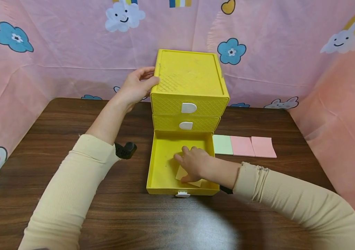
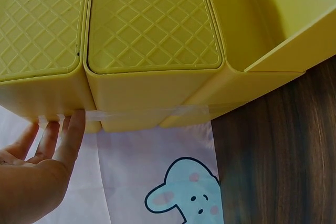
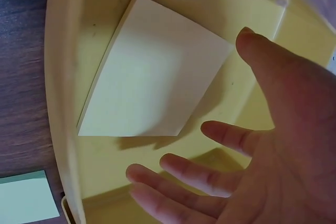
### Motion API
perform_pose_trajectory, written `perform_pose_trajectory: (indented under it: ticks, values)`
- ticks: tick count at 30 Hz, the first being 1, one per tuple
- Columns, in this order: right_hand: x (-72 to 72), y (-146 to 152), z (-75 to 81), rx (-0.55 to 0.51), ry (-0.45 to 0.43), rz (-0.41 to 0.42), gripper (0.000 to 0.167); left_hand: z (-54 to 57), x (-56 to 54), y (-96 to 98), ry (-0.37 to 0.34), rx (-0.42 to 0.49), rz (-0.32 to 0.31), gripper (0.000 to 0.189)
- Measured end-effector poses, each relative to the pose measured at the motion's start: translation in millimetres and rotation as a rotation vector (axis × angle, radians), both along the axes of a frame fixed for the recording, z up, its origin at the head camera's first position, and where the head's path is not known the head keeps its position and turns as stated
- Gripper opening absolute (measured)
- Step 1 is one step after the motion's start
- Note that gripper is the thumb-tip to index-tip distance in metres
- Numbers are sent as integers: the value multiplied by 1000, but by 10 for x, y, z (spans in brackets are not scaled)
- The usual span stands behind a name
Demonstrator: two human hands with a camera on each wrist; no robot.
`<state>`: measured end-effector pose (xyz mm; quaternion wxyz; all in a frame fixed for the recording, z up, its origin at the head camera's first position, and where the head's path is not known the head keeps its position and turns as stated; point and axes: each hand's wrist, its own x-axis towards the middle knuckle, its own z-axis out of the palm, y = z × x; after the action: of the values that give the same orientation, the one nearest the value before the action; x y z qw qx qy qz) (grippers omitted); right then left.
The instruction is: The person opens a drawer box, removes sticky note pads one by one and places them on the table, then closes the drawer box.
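Note:
A yellow drawer unit [image 1: 189, 73] has its bottom drawer [image 1: 161, 163] pulled out; the two drawers above are closed. At its upper left side, my left hand [image 1: 136, 86] steadies the unit, the thumb by the top edge. The left wrist view shows that hand's fingers [image 2: 73, 135] extended against the side wall. Inside the bottom drawer lies a pale yellow sticky note pad [image 3: 152, 72], set at an angle. Over it hovers my right hand [image 1: 196, 165], partly covering it in the head view. The right wrist view shows spread fingers with nothing between them, beside the pad.
A green note pad [image 1: 222, 144] and two pink note pads [image 1: 243, 146] lie in a row on the dark wooden table [image 1: 115, 208], right of the unit. Behind stands a pink patterned cloth [image 1: 77, 45]. Clear tape [image 2: 178, 110] runs along the unit's side.

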<state>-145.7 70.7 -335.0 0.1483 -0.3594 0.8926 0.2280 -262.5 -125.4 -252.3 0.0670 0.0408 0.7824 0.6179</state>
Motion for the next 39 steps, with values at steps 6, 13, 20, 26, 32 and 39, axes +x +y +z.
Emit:
perform_pose_trajectory:
  ticks: [6, 13, 20, 26, 32, 39]
  values:
    - [-9, -51, -41, 27, -16, -20, 72, -3, 0, 3, 4, 0, 3, 53]
    - [-28, -94, -85, 34, -27, -40, 73, -3, 1, 4, 0, -2, 2, 54]
    - [-41, -114, -113, 52, -20, -40, 73, -9, -4, 4, 3, 0, 3, 54]
    - [-46, -128, -138, 82, 6, -28, 74, -9, -4, 0, 4, 2, 1, 54]
    - [-33, -147, -146, 98, 15, -26, 77, -6, -9, 0, 5, 12, 4, 53]
    - [-9, -161, -170, 187, 80, 39, 78, -2, -8, -2, -2, 6, 2, 54]
